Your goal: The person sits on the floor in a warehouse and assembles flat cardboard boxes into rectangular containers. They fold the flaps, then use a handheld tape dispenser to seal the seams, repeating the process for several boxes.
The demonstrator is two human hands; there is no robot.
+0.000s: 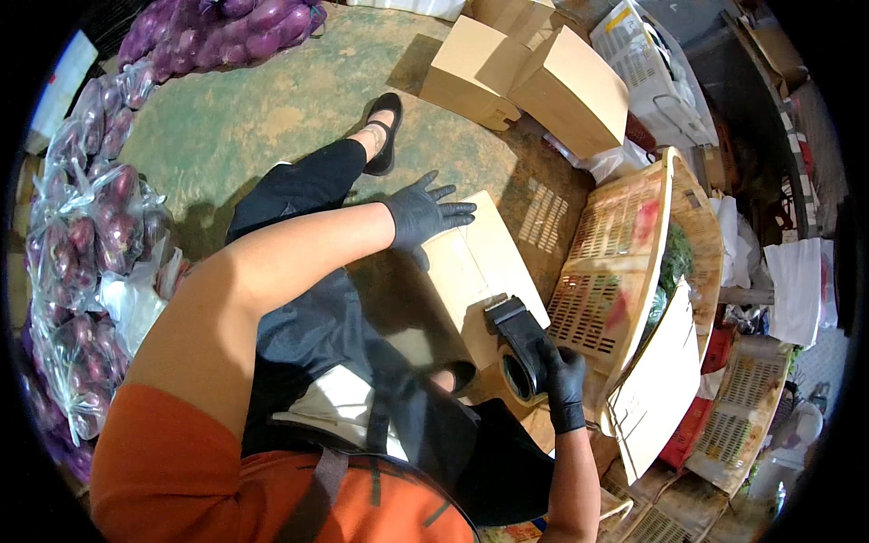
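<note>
A brown cardboard box (484, 253) stands on the floor in front of me. My left hand (425, 215), in a black glove, rests on the box's far left edge with its fingers spread. In my gloved right hand (563, 385) is a black tape dispenser (514, 328) with a roll of tape (518, 373) in it. The dispenser's head meets the near right part of the box top. My right fingers wrap round its handle, partly hidden by the dispenser.
Several cardboard boxes (471, 68) stand at the far side. To the right is a yellowish plastic crate (602, 262) with green produce inside and a cardboard flap (656, 389) leaning on it. Bagged purple onions (90, 226) are piled at the left. A purple mesh sack (226, 36) lies far left.
</note>
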